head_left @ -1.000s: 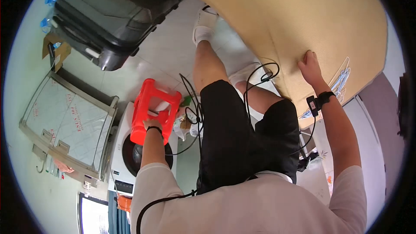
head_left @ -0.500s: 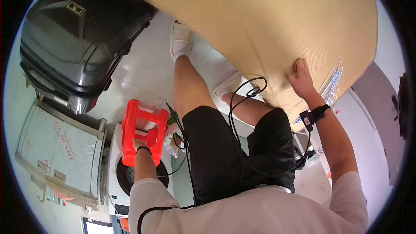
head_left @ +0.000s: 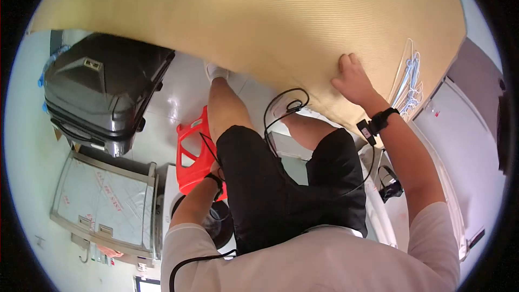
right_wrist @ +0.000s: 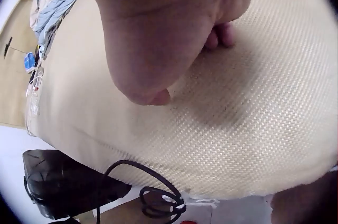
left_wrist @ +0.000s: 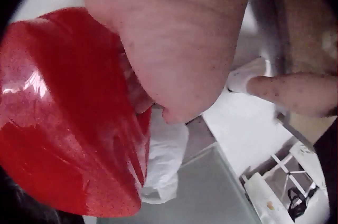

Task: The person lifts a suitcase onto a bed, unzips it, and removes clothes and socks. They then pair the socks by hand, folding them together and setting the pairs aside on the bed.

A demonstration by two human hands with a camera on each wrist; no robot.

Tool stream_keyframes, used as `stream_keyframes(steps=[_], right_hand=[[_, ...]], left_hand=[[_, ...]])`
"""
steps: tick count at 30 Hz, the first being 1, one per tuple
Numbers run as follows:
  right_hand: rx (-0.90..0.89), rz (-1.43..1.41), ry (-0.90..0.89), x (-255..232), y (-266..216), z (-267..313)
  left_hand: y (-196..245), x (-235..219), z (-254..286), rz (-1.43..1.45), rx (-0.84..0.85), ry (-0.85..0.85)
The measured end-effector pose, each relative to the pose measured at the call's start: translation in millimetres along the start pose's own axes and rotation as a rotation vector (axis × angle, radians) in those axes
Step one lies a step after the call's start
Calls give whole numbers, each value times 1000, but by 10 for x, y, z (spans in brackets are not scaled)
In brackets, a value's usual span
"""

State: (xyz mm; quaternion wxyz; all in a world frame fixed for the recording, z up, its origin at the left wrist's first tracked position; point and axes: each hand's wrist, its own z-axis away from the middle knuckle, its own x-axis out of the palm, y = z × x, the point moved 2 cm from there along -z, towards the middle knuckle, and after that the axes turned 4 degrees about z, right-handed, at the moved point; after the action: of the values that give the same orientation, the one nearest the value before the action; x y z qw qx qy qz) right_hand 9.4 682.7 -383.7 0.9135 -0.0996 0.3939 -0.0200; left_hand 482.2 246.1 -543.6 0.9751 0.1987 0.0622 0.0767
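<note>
A red plastic stool [head_left: 189, 178] hangs tilted beside my left leg, in front of the washing machine. My left hand [left_wrist: 174, 44] grips its edge, with fingers tucked behind the red plastic [left_wrist: 63, 113] in the left wrist view; in the head view the leg and forearm hide most of this hand. My right hand [head_left: 354, 82] rests on a beige woven mat [head_left: 270, 27], its fingers loosely bent and fingertips [right_wrist: 226, 35] touching the weave, holding nothing.
A black suitcase [head_left: 102, 89] stands on the tiled floor at the left. Below it is a film-covered metal cabinet [head_left: 105, 200]. Several hangers [head_left: 408, 81] lie on the mat to the right. A black cable [head_left: 268, 116] loops by my knees.
The red stool in my left hand has swung right, closer to my left leg, and turned. The head view has shifted, showing more of the mat. My right hand stays on the mat.
</note>
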Motion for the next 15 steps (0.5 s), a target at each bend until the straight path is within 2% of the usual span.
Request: stream_keyframes(steps=[2, 4, 5, 7, 9, 13, 14, 15], right_hand=[[-12, 0, 3, 41, 8, 14], [26, -1, -22, 12, -37, 36], [40, 17, -43, -6, -43, 27], [30, 7, -21, 25, -5, 23], [25, 0, -4, 29, -9, 33], [69, 36, -20, 33, -16, 33], [62, 54, -9, 51, -25, 38], [69, 51, -9, 66, -24, 46]], left_hand=[[165, -321, -59, 78, -78, 102], [150, -381, 344, 152, -154, 198], [325, -579, 204, 192, -191, 253], [300, -873, 252, 276, -265, 371], [267, -944, 609, 362, -335, 485], [-280, -1397, 1115, 541, -475, 704], [-276, -1490, 1163, 588, -512, 761], [-523, -1395, 1207, 245, -629, 774]])
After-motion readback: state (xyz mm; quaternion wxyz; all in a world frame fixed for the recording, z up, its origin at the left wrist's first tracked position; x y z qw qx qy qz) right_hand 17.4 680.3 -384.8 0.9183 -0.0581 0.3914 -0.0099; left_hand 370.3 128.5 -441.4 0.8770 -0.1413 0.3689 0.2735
